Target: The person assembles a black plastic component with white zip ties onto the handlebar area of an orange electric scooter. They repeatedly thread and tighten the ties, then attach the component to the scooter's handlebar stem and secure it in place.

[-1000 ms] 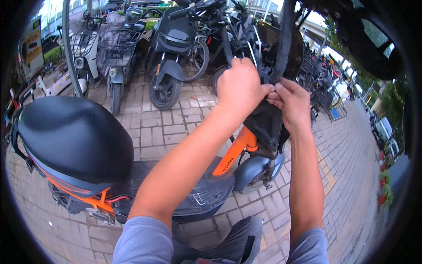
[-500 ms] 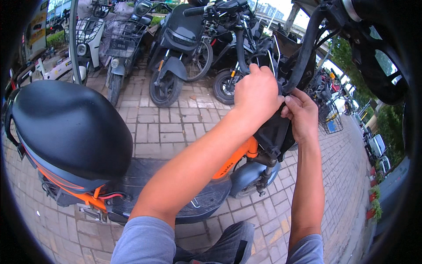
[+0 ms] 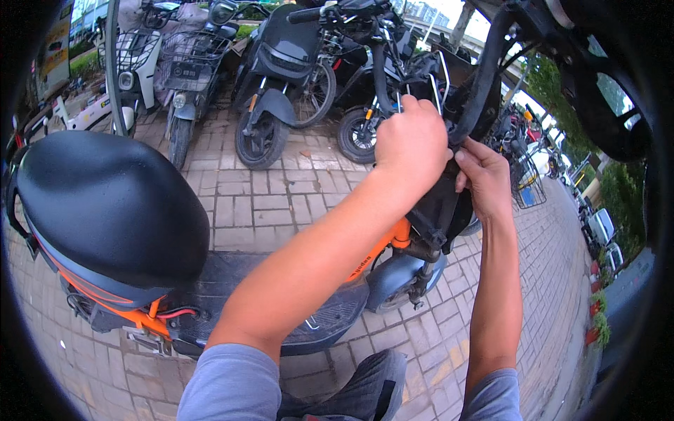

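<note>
Both my hands, left hand (image 3: 411, 144) and right hand (image 3: 484, 175), grip the black strap (image 3: 477, 84) at the orange scooter (image 3: 379, 252) front, fastening looks unfinished.

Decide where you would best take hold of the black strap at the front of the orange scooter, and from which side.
Grip the black strap low, where it meets the scooter's front by both hands. Come from the seat side: higher up it curves away out of easy reach.
</note>
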`<state>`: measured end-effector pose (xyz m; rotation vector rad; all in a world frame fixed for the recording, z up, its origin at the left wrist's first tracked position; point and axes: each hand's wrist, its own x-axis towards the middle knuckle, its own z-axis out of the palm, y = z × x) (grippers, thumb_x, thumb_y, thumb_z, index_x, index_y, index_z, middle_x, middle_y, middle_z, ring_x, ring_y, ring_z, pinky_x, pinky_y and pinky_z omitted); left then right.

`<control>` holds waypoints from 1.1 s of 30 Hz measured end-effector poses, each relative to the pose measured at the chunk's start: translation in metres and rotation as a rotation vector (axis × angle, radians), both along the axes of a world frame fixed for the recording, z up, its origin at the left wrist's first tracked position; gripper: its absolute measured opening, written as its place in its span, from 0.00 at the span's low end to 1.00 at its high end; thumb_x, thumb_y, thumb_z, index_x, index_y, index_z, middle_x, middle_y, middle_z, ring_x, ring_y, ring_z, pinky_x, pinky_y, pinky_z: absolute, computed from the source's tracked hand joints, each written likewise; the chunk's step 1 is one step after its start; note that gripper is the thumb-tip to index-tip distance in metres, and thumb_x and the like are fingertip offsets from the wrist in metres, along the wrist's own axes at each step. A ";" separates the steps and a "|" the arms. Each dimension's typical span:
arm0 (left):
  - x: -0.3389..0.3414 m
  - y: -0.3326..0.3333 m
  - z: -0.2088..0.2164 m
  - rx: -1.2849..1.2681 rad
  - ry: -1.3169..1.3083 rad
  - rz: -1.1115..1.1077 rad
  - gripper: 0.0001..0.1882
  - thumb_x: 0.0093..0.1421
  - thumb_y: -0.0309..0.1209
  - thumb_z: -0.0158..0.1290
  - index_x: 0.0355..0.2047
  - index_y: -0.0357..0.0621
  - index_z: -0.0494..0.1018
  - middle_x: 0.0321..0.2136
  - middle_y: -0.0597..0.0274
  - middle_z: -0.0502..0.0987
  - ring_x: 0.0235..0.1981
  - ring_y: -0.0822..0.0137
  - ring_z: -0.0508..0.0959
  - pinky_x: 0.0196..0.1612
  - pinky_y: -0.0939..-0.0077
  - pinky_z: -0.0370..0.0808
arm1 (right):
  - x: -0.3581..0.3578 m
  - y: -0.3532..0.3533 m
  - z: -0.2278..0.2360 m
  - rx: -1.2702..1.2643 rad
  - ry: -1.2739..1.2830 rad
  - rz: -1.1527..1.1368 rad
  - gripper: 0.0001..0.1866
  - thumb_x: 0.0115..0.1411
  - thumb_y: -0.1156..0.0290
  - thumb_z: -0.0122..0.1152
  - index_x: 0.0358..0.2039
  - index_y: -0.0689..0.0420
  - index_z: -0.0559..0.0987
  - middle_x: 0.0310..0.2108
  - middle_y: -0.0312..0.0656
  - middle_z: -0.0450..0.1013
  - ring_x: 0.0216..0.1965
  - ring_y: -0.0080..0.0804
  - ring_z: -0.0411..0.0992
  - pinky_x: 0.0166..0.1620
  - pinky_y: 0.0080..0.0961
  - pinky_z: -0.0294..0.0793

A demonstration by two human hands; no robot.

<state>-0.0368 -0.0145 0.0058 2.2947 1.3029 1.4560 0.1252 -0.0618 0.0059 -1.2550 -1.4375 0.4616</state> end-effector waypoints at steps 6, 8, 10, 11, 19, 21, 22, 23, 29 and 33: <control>0.000 0.000 -0.002 0.076 0.041 0.026 0.35 0.41 0.44 0.71 0.41 0.30 0.71 0.40 0.43 0.74 0.38 0.44 0.81 0.42 0.58 0.80 | 0.005 0.002 0.005 -0.012 -0.020 -0.033 0.21 0.60 0.80 0.59 0.53 0.74 0.73 0.29 0.41 0.77 0.16 0.18 0.67 0.19 0.17 0.67; 0.003 -0.002 -0.002 0.119 0.024 0.047 0.35 0.40 0.44 0.72 0.39 0.29 0.71 0.39 0.42 0.75 0.37 0.44 0.80 0.41 0.58 0.80 | 0.004 0.000 0.007 -0.017 -0.022 -0.005 0.21 0.60 0.80 0.59 0.53 0.75 0.72 0.30 0.44 0.78 0.16 0.19 0.67 0.19 0.18 0.67; 0.002 -0.005 0.004 0.050 0.130 0.088 0.34 0.42 0.43 0.71 0.42 0.31 0.71 0.42 0.45 0.74 0.38 0.49 0.82 0.40 0.62 0.81 | 0.002 -0.002 0.011 -0.021 -0.045 -0.002 0.20 0.60 0.80 0.58 0.51 0.75 0.73 0.30 0.45 0.78 0.16 0.19 0.68 0.18 0.17 0.66; 0.002 -0.002 0.003 0.055 0.151 0.095 0.35 0.42 0.44 0.71 0.42 0.31 0.71 0.42 0.46 0.74 0.38 0.49 0.82 0.41 0.62 0.81 | 0.003 -0.002 0.012 -0.027 -0.073 0.001 0.20 0.59 0.80 0.58 0.51 0.75 0.72 0.29 0.46 0.78 0.15 0.19 0.68 0.18 0.17 0.67; 0.007 0.000 0.002 0.116 0.064 0.058 0.31 0.41 0.42 0.70 0.37 0.31 0.74 0.40 0.43 0.75 0.38 0.44 0.80 0.42 0.59 0.79 | 0.013 -0.001 0.015 -0.030 -0.105 0.081 0.23 0.58 0.79 0.58 0.55 0.72 0.70 0.28 0.45 0.78 0.16 0.23 0.71 0.18 0.20 0.70; 0.007 -0.002 0.002 0.096 0.052 0.078 0.30 0.40 0.43 0.70 0.37 0.32 0.75 0.39 0.43 0.76 0.39 0.45 0.80 0.43 0.59 0.78 | 0.016 0.004 0.013 -0.033 -0.088 0.104 0.23 0.58 0.80 0.58 0.54 0.72 0.71 0.27 0.44 0.78 0.16 0.23 0.71 0.19 0.20 0.71; 0.008 -0.002 0.002 0.084 0.042 0.086 0.30 0.39 0.43 0.70 0.37 0.32 0.75 0.39 0.44 0.77 0.39 0.45 0.80 0.44 0.59 0.78 | 0.017 0.004 0.013 -0.035 -0.082 0.114 0.23 0.58 0.80 0.58 0.54 0.72 0.72 0.27 0.44 0.78 0.16 0.23 0.71 0.19 0.20 0.71; 0.008 -0.003 0.003 0.090 0.047 0.087 0.30 0.40 0.43 0.69 0.37 0.32 0.75 0.39 0.44 0.77 0.39 0.46 0.80 0.44 0.59 0.78 | 0.015 0.000 0.017 -0.049 -0.104 0.101 0.22 0.58 0.80 0.58 0.53 0.72 0.73 0.26 0.43 0.77 0.16 0.23 0.71 0.19 0.20 0.72; 0.013 -0.007 0.000 0.135 0.054 0.115 0.30 0.40 0.44 0.70 0.38 0.33 0.75 0.39 0.46 0.77 0.38 0.49 0.81 0.43 0.60 0.78 | 0.026 0.007 0.018 -0.066 -0.111 0.144 0.21 0.58 0.80 0.57 0.53 0.72 0.73 0.21 0.41 0.75 0.16 0.23 0.71 0.19 0.20 0.72; 0.012 -0.001 -0.001 0.153 0.067 0.135 0.30 0.40 0.43 0.70 0.37 0.34 0.76 0.36 0.47 0.78 0.38 0.50 0.81 0.43 0.60 0.78 | 0.026 0.008 0.018 -0.068 -0.150 0.148 0.22 0.58 0.80 0.57 0.53 0.72 0.73 0.20 0.42 0.74 0.15 0.24 0.71 0.18 0.21 0.71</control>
